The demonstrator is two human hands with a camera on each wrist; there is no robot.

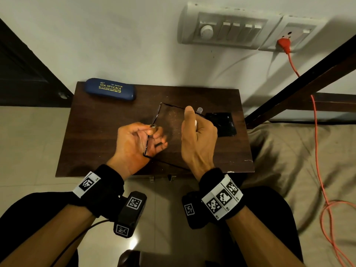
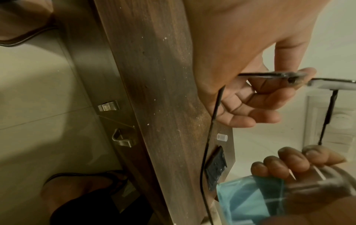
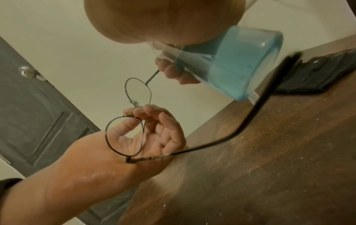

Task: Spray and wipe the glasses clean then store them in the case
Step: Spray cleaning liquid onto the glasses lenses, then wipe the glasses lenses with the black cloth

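Note:
Thin black-framed glasses (image 3: 124, 137) hang above the dark wooden table (image 1: 100, 139), temples unfolded toward the right. My left hand (image 1: 152, 130) pinches them at the bridge, lenses stacked one above the other in the right wrist view. Just right of them my right hand (image 1: 198, 122) grips a small clear spray bottle (image 3: 231, 64) of blue liquid, thumb raised at its top. The bottle's nozzle is hidden by the hand. A clear cap (image 1: 199, 109) lies on the table behind that hand. The blue glasses case (image 1: 109, 89), lid down, lies at the table's far left corner.
A black cloth (image 1: 221, 124) lies on the table's right side. Beyond the table is a wall with a switchboard (image 1: 227, 28) and an orange plug and cable (image 1: 316, 120). A bed (image 1: 300, 151) borders the right edge, a dark door (image 1: 23, 70) the left.

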